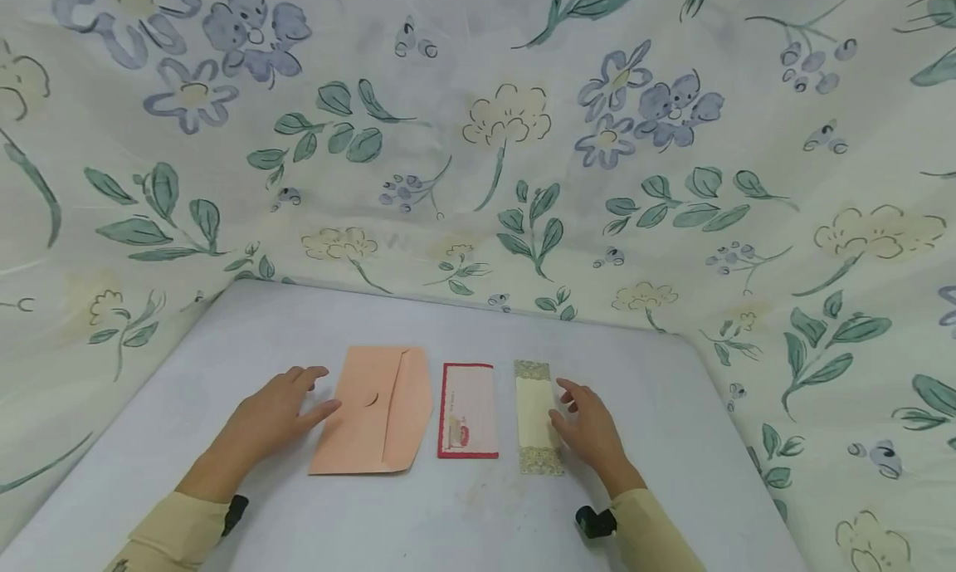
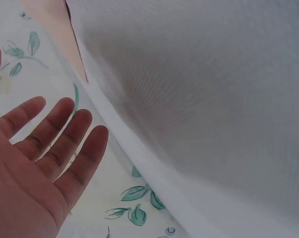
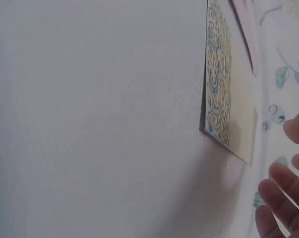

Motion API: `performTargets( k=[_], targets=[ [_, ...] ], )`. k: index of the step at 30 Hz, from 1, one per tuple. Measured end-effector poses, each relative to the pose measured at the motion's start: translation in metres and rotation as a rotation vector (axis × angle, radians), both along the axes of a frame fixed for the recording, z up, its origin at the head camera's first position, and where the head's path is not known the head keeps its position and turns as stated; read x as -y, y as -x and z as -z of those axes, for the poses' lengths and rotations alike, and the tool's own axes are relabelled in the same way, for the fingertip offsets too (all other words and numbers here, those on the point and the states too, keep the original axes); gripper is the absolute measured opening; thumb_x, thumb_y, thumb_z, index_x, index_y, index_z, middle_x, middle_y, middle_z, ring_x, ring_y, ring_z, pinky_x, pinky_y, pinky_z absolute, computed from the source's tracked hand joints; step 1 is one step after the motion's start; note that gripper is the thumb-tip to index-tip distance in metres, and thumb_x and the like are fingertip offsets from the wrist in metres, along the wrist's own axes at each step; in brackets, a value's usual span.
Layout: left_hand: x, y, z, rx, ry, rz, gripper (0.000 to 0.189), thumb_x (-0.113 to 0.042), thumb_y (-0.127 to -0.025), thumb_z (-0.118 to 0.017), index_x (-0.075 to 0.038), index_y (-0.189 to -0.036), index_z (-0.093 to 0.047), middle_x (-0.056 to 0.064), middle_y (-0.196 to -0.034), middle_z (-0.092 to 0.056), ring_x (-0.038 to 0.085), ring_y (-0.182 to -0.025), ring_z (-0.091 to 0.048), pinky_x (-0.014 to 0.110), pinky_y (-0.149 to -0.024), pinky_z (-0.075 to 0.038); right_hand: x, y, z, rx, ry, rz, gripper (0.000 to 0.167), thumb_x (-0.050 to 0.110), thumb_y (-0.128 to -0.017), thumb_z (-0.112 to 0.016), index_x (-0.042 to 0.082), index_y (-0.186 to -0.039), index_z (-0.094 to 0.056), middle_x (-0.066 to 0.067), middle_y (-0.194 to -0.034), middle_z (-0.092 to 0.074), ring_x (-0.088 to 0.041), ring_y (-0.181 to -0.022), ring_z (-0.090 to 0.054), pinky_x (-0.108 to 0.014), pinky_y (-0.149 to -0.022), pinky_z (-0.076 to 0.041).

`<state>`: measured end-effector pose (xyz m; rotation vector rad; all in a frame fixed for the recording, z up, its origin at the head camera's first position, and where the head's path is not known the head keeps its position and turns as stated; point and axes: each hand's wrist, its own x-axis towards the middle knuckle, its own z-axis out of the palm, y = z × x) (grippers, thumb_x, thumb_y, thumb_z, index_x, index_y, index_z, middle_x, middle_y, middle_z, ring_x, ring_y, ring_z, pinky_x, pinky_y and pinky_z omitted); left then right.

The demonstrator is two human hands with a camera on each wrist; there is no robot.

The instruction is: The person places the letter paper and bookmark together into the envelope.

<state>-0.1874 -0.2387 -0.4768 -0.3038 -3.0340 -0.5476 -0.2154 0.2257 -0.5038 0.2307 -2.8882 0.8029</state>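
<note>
On the white table a peach envelope [image 1: 358, 414] lies with its flap side to the right, a dark curved mark near its middle. My left hand [image 1: 272, 410] is at its left edge, thumb close to the paper; whether it touches I cannot tell. In the left wrist view the left hand [image 2: 45, 158] has its fingers spread and extended. A red-bordered pale card [image 1: 468, 410] lies in the middle. Right of it is a cream strip [image 1: 534, 414] with patterned ends. My right hand [image 1: 590, 431] is beside its right edge, fingers loosely bent, holding nothing. The right wrist view shows the fingers [image 3: 278, 198] apart from the strip [image 3: 241, 99].
The white table [image 1: 358, 522] extends around the three paper items. A floral cloth [image 1: 448, 182] rises behind it and at both sides. Dark wrist devices [image 1: 595, 522] sit at both cuffs.
</note>
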Motion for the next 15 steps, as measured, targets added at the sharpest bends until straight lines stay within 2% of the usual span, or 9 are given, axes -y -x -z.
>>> performTargets(
  k=[3,10,15],
  targets=[
    [-0.001,-0.001,0.000,0.002,0.003,-0.001,0.070,-0.053,-0.096,-0.064,0.001,-0.138,-0.053,0.021,-0.120,-0.063,0.043,-0.113,-0.059,0.061,-0.085,-0.052,0.002,0.002,0.001,-0.005,0.016,-0.015,0.053,0.019,-0.092,-0.074,0.005,-0.141,-0.056,-0.007,-0.110,-0.064,-0.024,-0.100,-0.063,-0.044,-0.085,-0.053],
    [-0.005,-0.001,-0.001,0.016,0.013,-0.003,0.070,-0.053,-0.096,-0.064,0.003,-0.135,-0.052,0.017,-0.109,-0.065,0.037,-0.100,-0.063,0.055,-0.076,-0.054,0.013,0.003,0.000,-0.013,0.053,-0.046,0.053,0.018,-0.091,-0.074,0.003,-0.140,-0.057,-0.008,-0.109,-0.065,-0.024,-0.098,-0.063,-0.045,-0.085,-0.053],
    [-0.008,-0.002,-0.001,0.003,0.009,-0.004,0.070,-0.052,-0.095,-0.065,0.003,-0.136,-0.051,0.017,-0.109,-0.065,0.036,-0.100,-0.063,0.054,-0.076,-0.054,0.022,0.002,0.000,0.010,0.057,-0.049,0.053,0.018,-0.092,-0.074,0.005,-0.140,-0.058,-0.007,-0.110,-0.065,-0.024,-0.098,-0.063,-0.045,-0.085,-0.053]
  ],
)
